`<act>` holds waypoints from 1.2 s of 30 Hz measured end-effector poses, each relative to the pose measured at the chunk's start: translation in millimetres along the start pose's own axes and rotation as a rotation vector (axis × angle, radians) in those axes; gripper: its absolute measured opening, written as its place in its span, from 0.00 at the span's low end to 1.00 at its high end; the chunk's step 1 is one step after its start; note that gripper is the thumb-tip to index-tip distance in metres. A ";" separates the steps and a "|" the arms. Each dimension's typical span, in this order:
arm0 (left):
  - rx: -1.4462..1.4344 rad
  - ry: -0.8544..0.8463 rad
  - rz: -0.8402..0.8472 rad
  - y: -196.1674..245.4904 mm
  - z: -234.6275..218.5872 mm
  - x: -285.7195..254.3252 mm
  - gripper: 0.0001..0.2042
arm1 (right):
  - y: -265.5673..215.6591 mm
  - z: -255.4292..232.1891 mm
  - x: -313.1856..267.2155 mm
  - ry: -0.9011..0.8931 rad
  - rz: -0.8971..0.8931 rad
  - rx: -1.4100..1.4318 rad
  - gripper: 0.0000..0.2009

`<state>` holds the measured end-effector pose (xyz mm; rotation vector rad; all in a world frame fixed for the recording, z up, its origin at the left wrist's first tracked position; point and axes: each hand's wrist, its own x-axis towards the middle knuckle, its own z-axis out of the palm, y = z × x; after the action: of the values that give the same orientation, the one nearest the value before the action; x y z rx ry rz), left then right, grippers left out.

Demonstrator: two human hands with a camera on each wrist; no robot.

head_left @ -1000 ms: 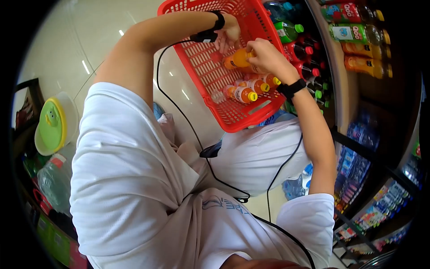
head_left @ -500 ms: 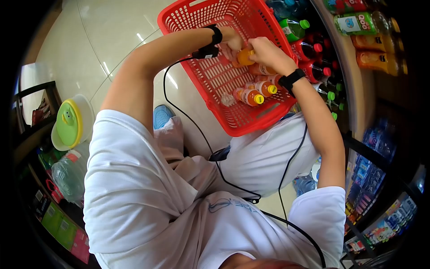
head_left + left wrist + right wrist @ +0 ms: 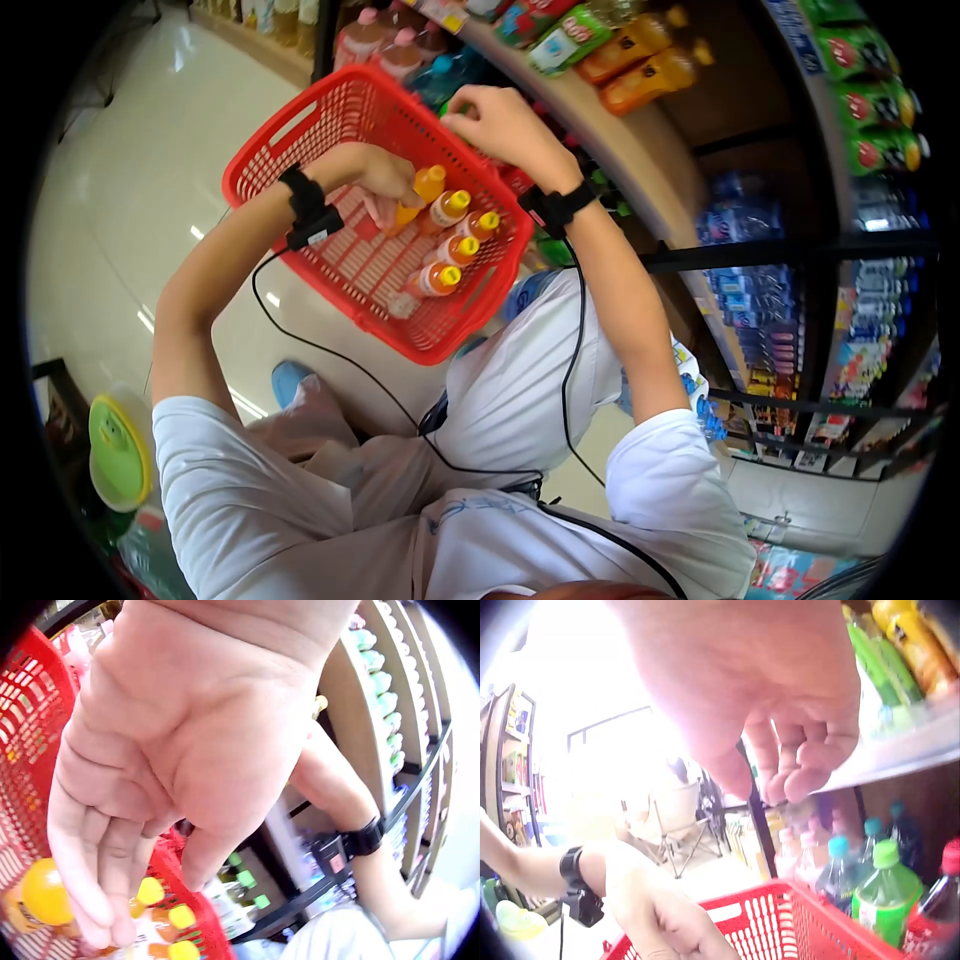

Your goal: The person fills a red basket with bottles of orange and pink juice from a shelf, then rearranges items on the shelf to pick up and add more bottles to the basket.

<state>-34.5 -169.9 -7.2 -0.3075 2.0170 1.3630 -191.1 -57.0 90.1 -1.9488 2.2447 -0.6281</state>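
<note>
- In the head view, the orange bottle (image 3: 426, 190) stood tilted inside the red basket (image 3: 238, 165), right beside the fingers of the left hand (image 3: 375, 180), which partly covered its lower body.
- Also in the head view, four smaller yellow-capped bottles (image 3: 437, 280) stood in the basket, on the near side of the orange bottle. The left arm reached over one long rim, with the wrist bent and the fingers pointing down.
- The right hand (image 3: 500, 125) hung over the opposite rim in that view, near the shelf (image 3: 640, 150); its arm was stretched forward and its fingers were bent. It was well apart from the yellow-capped bottles.
- In the left wrist view, the left palm showed with its fingers extended loosely downward, released rather than clenched, and the thumb held apart. The orange bottle lay just behind the fingertips; whether they touched it could not be told. The right forearm, with its black wristband (image 3: 365, 838), angled up behind.
- In the right wrist view, the right hand's fingers were loosely curled around nothing, with the thumb apart, above the green bottle (image 3: 886, 900) and near the shelf. The left hand reached in low from the other side, over the basket; the orange bottle was not distinguishable there.
</note>
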 end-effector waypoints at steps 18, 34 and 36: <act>-0.406 0.518 0.765 117.3 -8.1 10.8 0.18 | 100.2 -182.8 1.5 0.764 0.446 -0.166 0.25; -0.362 0.224 0.553 50.4 1.7 -63.9 0.33 | -57.2 -126.2 -71.8 0.263 0.008 0.393 0.14; -0.402 0.210 0.402 26.8 -0.7 -66.4 0.35 | -59.8 -87.0 -71.2 0.123 0.070 0.406 0.15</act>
<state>0.4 -170.4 55.4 -0.2346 2.0320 2.0713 -153.1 27.0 178.0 -1.6654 2.0336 -1.1187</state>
